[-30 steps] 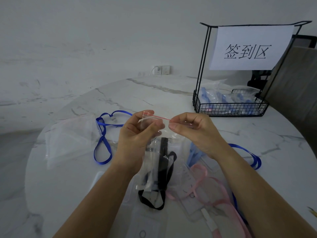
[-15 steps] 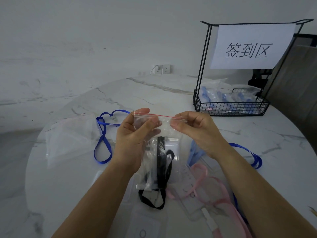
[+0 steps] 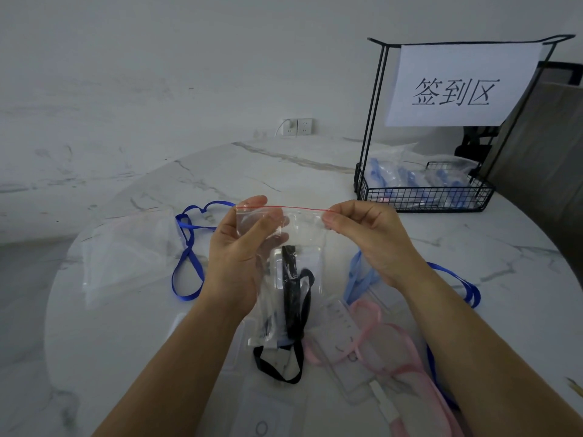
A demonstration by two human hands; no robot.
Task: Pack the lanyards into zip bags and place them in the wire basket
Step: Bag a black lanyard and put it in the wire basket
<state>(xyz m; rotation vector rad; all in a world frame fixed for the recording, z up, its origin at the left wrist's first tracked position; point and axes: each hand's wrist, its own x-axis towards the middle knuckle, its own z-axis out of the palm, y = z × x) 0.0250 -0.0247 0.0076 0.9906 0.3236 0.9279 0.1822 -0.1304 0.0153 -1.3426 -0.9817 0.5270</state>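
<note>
I hold a clear zip bag (image 3: 304, 228) with a red zip line upright above the table. Inside it hangs a black lanyard (image 3: 293, 298) with a clear badge holder. My left hand (image 3: 243, 247) pinches the bag's top left corner. My right hand (image 3: 369, 238) pinches the zip line at its right end. The black wire basket (image 3: 422, 197) stands at the back right and holds several bagged blue lanyards.
A blue lanyard (image 3: 189, 247) and a stack of clear zip bags (image 3: 126, 247) lie to the left. A pink lanyard (image 3: 372, 345), another blue one (image 3: 463, 285) and badge holders lie under my arms. A paper sign (image 3: 457, 83) hangs on the basket's frame.
My hands have moved apart along the zip line: the right hand slid to the bag's right end, the left to its left corner. The bag has risen slightly.
</note>
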